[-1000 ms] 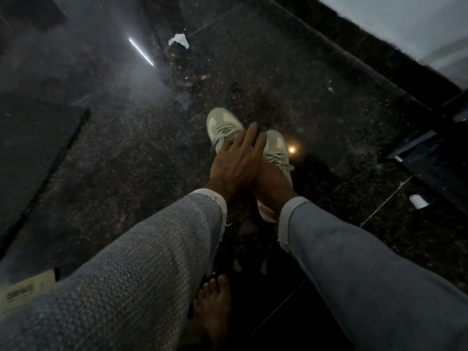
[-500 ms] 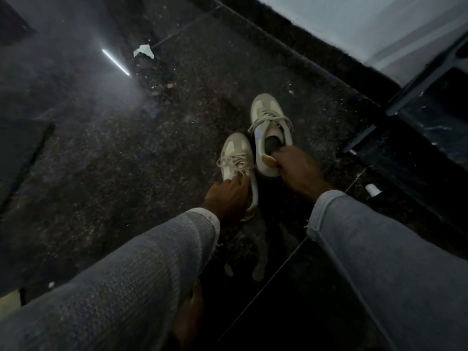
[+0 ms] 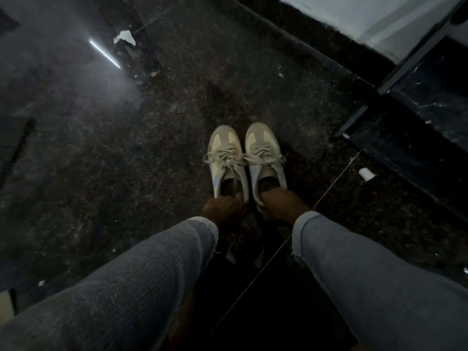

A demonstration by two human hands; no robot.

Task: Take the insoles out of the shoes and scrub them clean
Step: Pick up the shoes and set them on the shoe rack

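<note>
Two pale lace-up sneakers stand side by side over the dark speckled floor, toes pointing away from me. My left hand [image 3: 222, 210] grips the heel of the left shoe [image 3: 224, 158]. My right hand [image 3: 281, 205] grips the heel of the right shoe [image 3: 264, 153], fingers curled at its opening. The shoe openings look dark; the insoles inside cannot be made out. Both arms wear grey-blue sleeves.
A dark stone step or ledge [image 3: 405, 138] runs along the right, with a small white cylinder [image 3: 366, 173] at its foot. A scrap of white paper [image 3: 124, 37] lies far back on the floor, near a bright light reflection [image 3: 103, 53]. A pale wall is at top right.
One second ago my hands lay over the shoes together. Since then each hand has taken one shoe by its heel, and the pair now sits side by side, aligned.
</note>
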